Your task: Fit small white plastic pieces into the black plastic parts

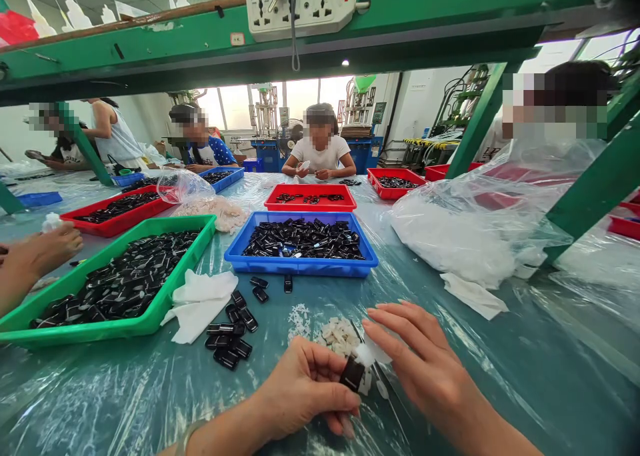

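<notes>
My left hand (313,389) pinches a small glossy black plastic case (352,375) between thumb and fingers, low in the middle of the view. Just to its right is my right hand (425,356), its fingers stretched out and its thumb hidden. A translucent white piece (369,353) shows between the two hands; whether the right fingers touch it I cannot tell. Beneath them lie thin metal tools (393,399), partly covered. Behind the left hand sit a heap of cream-coloured flat bits (339,336) and small white scraps (299,323). Several loose black cases (230,339) lie to the left.
A blue tray (300,267) and a green tray (165,317) hold many black cases. White cloths (200,303) lie beside the green one. Plastic bags (470,223) stand right. Overhead runs a green beam (150,49). A co-worker's hand (45,253) is at left; other people sit opposite.
</notes>
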`<action>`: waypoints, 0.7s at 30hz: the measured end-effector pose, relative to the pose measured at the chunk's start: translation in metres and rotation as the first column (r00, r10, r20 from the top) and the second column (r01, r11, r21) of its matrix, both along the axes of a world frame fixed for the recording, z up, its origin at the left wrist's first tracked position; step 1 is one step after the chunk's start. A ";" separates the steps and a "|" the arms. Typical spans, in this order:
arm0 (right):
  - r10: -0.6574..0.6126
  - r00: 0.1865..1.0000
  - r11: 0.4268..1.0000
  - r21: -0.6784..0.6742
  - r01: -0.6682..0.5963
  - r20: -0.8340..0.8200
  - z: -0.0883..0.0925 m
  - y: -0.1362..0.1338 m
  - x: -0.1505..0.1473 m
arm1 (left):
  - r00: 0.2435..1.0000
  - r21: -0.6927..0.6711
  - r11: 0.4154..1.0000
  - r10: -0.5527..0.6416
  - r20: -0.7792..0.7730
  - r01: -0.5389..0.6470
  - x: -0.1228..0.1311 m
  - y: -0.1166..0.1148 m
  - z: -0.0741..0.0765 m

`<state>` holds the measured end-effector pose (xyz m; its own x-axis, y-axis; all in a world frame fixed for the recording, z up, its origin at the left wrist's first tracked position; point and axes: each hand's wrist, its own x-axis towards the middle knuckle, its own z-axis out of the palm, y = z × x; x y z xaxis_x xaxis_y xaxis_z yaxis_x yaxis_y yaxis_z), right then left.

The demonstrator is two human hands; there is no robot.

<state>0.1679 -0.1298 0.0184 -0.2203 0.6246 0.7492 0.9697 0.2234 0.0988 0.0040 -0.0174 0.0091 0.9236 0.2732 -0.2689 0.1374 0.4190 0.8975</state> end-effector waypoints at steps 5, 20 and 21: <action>0.012 1.000 1.000 -0.010 -0.012 0.017 -0.002 -0.003 0.001 | 1.000 -0.010 0.999 -0.031 0.000 0.031 -0.001 0.000 -0.004; 0.081 0.996 0.996 -0.040 -0.080 0.025 0.001 -0.006 0.002 | 0.999 -0.023 0.998 -0.050 -0.006 0.050 -0.003 0.000 -0.005; 0.086 0.996 0.995 -0.044 -0.085 0.028 0.001 -0.006 0.002 | 0.999 -0.024 0.999 -0.048 -0.006 0.048 -0.003 0.000 -0.004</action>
